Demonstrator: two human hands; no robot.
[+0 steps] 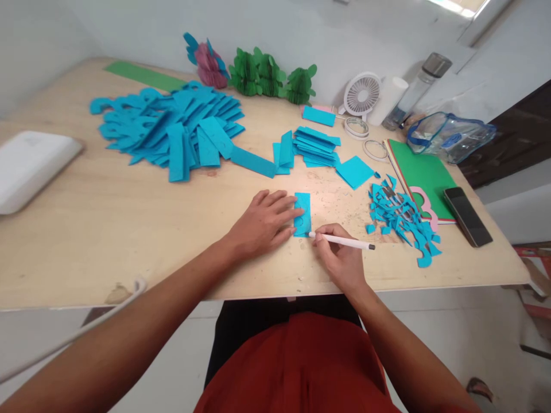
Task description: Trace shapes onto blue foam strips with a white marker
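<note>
A small upright blue paper rectangle (pixel 303 202) lies on the table in front of me, with a faint curved line drawn on it. My left hand (pixel 269 221) rests flat on the table, its fingers spread and the tips pressing on the paper's left side. In my right hand (pixel 340 252) is a white pen (pixel 346 241) with a dark end, pinched between thumb and fingers. The pen's tip is at the lower right corner of the paper; whether it touches I cannot tell.
A big heap of blue paper pieces (pixel 167 126) spreads at the left back. Folded blue papers (pixel 316 146) are stacked ahead. Blue scraps (pixel 398 212), a green pad (pixel 426 172) and a phone (pixel 467 216) lie right. A fan (pixel 362 94) and green paper decorations (pixel 262 74) stand behind.
</note>
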